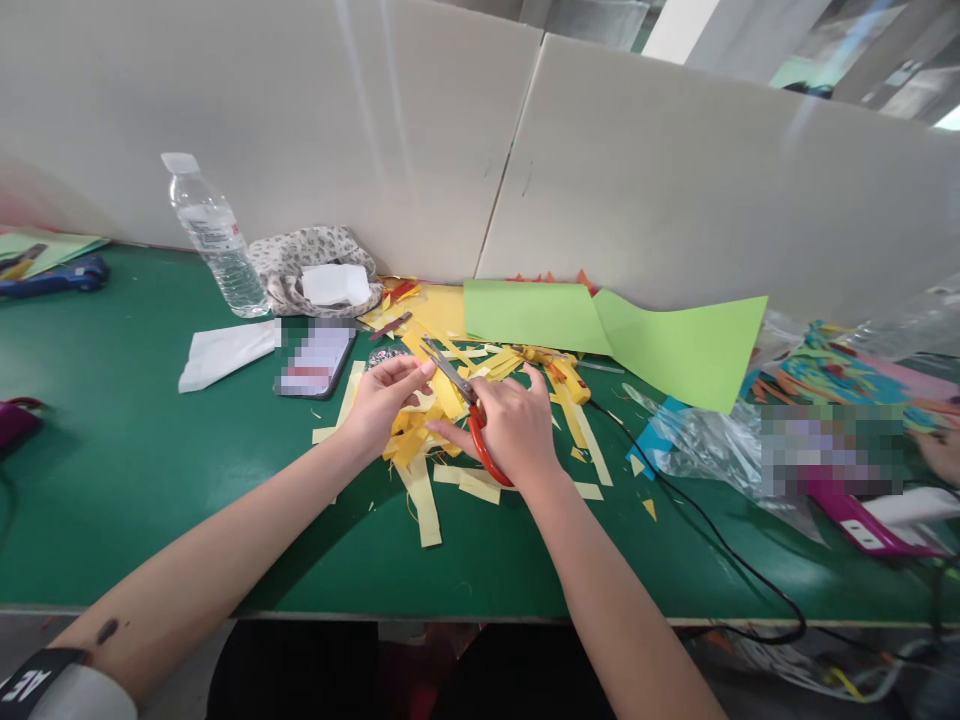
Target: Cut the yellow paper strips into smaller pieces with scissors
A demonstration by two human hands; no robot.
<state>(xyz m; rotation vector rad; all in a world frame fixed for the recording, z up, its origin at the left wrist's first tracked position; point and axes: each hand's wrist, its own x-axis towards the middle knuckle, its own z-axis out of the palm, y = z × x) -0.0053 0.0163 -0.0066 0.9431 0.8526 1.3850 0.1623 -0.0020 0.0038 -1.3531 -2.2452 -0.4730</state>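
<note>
Red-handled scissors [489, 455] are in my right hand [517, 425], whose fingers are closed round the handles. Their metal blades point up and left, slightly parted, with the tips just above my left fingertips. My left hand [381, 400] is closed in a pinch, thumb against forefinger; what sits in the pinch is too small to make out. Under and around both hands lies a loose heap of yellow paper strips [409, 440]. Paler strips [424, 505] spread toward the front of the heap.
On the green table [150, 470], a phone [319, 360], a water bottle [217, 240] and a patterned pouch [300, 265] stand left. Behind are green sheets [536, 312]. A yellow glue gun [570, 380] trails a black cord right, near plastic bags [712, 445] and a person's hand [941, 450].
</note>
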